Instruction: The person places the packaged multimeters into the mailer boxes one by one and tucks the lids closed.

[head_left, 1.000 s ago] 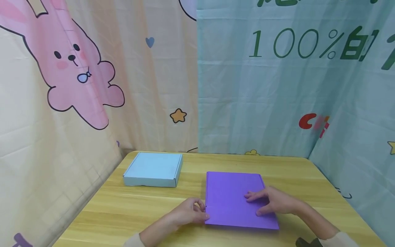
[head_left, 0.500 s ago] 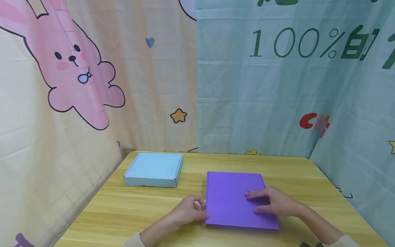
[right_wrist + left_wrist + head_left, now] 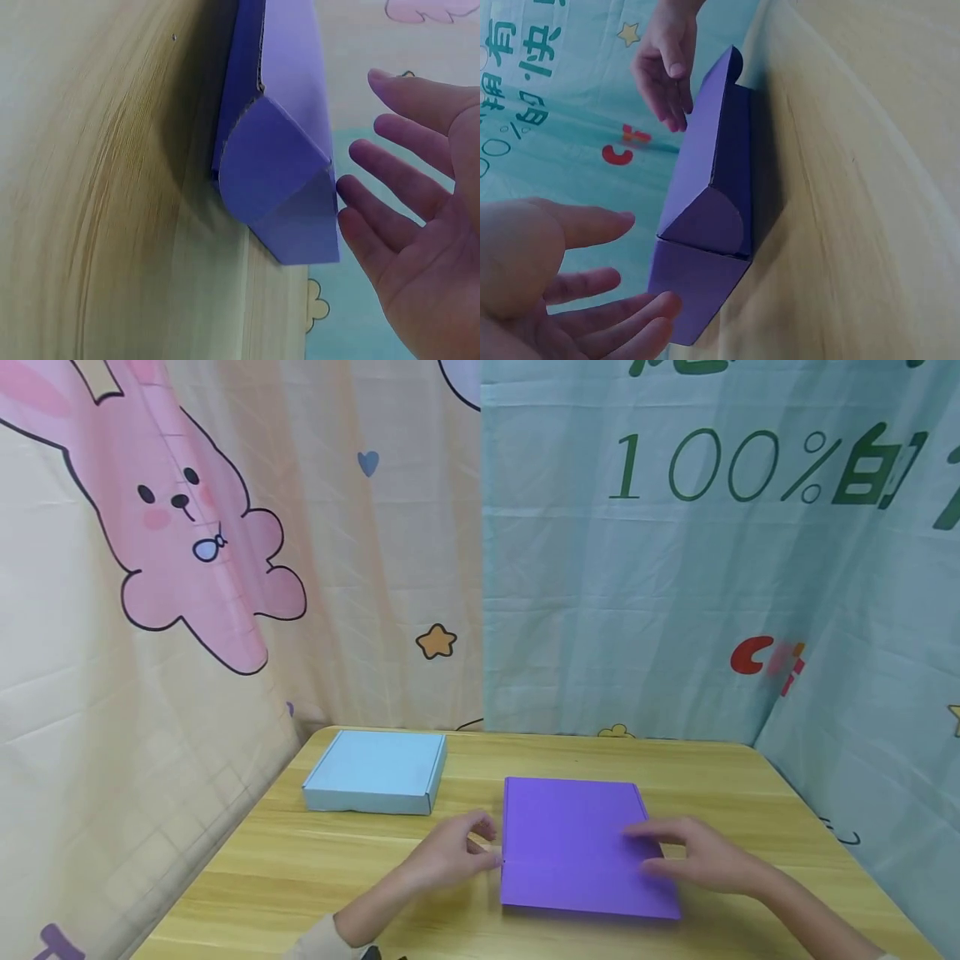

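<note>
A purple cardboard box (image 3: 573, 847) lies on the wooden table before me. In the left wrist view, the front flap of its lid (image 3: 697, 142) sticks out at a slant, with a rounded side tab showing. The right wrist view shows the matching tab (image 3: 270, 161) on the other side. Beside the box's left wall is my left hand (image 3: 453, 852), fingers relaxed and holding nothing; whether a fingertip touches the cardboard I cannot tell. My right hand (image 3: 705, 856) hovers at the right edge with fingers extended, thumb apart, gripping nothing.
A light blue cardboard box (image 3: 375, 772), closed, stands at the back left of the table (image 3: 300, 877). Printed curtains (image 3: 615, 610) hang behind the table and along both sides.
My left hand has let go of the box's front left corner and shifted up and slightly left. The right hand has drawn rightward off the lid. The box has stayed in place.
</note>
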Motion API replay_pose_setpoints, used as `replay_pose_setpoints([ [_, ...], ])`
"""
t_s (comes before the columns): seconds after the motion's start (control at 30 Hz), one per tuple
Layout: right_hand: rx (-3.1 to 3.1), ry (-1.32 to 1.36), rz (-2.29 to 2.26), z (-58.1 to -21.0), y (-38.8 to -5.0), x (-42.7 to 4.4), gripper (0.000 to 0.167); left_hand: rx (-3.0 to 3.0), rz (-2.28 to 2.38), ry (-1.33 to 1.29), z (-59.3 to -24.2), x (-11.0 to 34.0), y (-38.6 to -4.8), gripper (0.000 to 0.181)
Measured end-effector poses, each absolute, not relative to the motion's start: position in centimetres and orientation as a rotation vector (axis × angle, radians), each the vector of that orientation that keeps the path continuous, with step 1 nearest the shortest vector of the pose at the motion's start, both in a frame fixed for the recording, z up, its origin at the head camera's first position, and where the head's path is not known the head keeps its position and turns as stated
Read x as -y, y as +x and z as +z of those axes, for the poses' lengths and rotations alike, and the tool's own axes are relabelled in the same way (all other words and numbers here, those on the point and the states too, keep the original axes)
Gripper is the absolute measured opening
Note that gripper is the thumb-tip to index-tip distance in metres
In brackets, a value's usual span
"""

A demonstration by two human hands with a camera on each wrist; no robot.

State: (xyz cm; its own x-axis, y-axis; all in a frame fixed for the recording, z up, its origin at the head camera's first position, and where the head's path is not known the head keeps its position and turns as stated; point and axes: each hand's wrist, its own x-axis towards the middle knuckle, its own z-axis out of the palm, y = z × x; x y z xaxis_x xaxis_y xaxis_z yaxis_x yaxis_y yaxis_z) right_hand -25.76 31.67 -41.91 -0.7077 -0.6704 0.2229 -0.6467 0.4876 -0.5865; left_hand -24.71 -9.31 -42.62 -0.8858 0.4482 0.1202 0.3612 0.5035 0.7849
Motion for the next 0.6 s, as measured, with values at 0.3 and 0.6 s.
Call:
replay_pose_setpoints([
  [0.3, -2.724, -1.127, -1.093, -41.9, -24.8, -33.7, 0.038, -2.871, 1.013, 1.060, -41.7, 8.0, -25.7, 0.045],
  [0.6, -2.598, -0.971, -1.143, -42.4, -24.3, -34.9, 0.051, -2.817, 0.699, 1.497, -42.6, 6.5, -26.7, 0.049],
])
